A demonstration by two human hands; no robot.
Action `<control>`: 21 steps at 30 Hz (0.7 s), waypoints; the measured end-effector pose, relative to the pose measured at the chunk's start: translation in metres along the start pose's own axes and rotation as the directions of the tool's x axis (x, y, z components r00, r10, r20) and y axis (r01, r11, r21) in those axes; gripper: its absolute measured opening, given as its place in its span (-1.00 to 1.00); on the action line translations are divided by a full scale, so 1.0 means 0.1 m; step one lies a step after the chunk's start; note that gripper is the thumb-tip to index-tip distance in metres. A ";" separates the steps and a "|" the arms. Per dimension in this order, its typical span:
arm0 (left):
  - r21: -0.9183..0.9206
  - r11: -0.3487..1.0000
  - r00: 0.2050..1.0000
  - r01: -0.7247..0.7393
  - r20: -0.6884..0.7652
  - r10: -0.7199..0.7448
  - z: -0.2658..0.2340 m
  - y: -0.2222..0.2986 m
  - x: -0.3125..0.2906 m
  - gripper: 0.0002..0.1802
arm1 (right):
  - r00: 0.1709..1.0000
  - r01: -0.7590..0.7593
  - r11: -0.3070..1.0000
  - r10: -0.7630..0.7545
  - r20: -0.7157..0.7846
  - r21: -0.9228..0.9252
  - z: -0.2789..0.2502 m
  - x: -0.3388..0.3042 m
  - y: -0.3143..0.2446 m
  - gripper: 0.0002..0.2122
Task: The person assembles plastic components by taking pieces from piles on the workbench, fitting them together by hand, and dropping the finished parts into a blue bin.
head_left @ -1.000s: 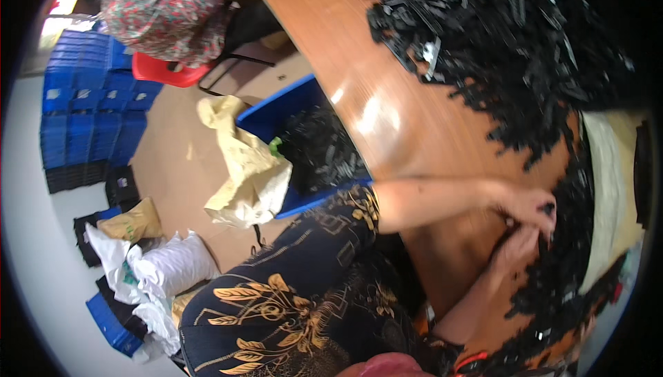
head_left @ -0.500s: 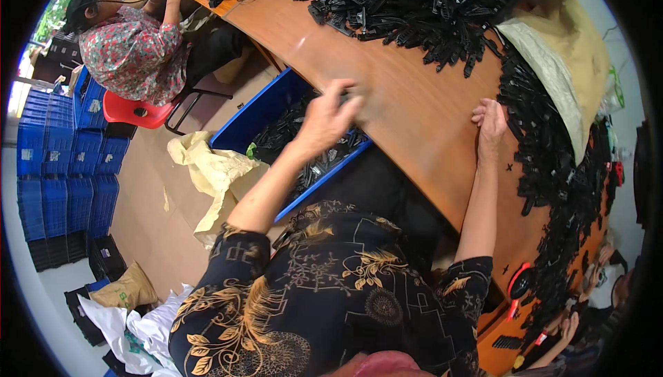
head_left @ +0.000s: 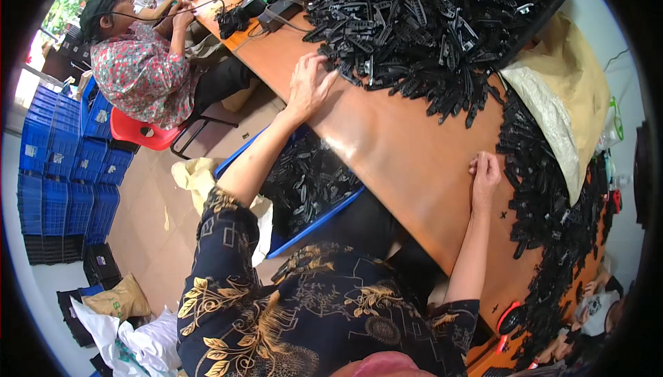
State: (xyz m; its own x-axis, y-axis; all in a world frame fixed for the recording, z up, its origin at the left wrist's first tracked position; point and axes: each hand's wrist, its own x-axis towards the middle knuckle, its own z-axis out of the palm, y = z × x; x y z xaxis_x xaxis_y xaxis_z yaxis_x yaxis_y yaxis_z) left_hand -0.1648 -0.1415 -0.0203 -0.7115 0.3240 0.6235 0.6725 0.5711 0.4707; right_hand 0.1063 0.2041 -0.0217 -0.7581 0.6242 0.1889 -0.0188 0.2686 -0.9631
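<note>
My left hand [head_left: 309,88] reaches over the table's edge to the near left tip of a large heap of long, narrow black plastic clips [head_left: 407,39]. Its fingers are apart at the heap's rim, with no clip visibly held. My right hand [head_left: 486,173] rests low over the wooden tabletop [head_left: 414,142], beside a band of the same clips [head_left: 535,184] on the right. Its fingers are curled together, and whatever they may hold is hidden. Below my left forearm, a blue crate [head_left: 321,218] holds many more black clips.
A pale woven sack [head_left: 545,101] lies over clips at the right. A black box with cables [head_left: 282,15] stands at the far table edge. A co-worker [head_left: 141,80] sits on a red chair [head_left: 141,132] at left, near stacked blue crates [head_left: 59,163]. A red-and-black round tool [head_left: 510,322] lies lower right.
My left hand has moved from above the blue crate forward to the heap's edge. My right hand stays curled over the tabletop. The whole view has shifted slightly.
</note>
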 end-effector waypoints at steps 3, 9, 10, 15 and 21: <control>0.001 0.984 0.983 0.177 -0.042 -0.177 0.43 -0.25 0.48 -0.38 | 1.000 -0.019 1.000 0.019 -0.004 0.024 -0.01 0.00 0.01 -0.84; -0.019 0.879 0.875 0.477 -0.077 -0.477 0.72 -0.64 1.24 -0.14 | 0.998 -0.051 0.999 0.051 -0.023 0.005 -0.03 -0.01 -0.01 -0.86; 0.001 0.822 0.820 0.569 -0.075 -0.568 0.71 -0.67 1.37 -0.06 | 0.996 -0.073 0.997 0.073 -0.043 0.001 -0.03 -0.01 -0.01 -0.86; 0.194 0.756 0.730 0.625 0.197 -0.655 0.75 -0.60 1.59 -0.08 | 0.996 -0.071 0.997 0.072 -0.043 0.023 -0.02 0.00 0.00 -0.87; 0.242 0.835 0.839 0.494 0.117 -0.531 0.87 -0.26 1.31 -0.35 | 0.997 -0.066 0.998 0.067 -0.032 0.014 -0.01 0.02 0.01 -0.87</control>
State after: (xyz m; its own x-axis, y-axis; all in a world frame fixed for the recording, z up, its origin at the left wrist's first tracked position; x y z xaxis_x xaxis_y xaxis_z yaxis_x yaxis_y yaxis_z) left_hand -0.2931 -0.0482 -0.0049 -0.9780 0.0571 0.2007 0.1607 0.8194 0.5502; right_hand 0.1051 0.2061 -0.0222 -0.7363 0.6640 0.1302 0.0225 0.2164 -0.9760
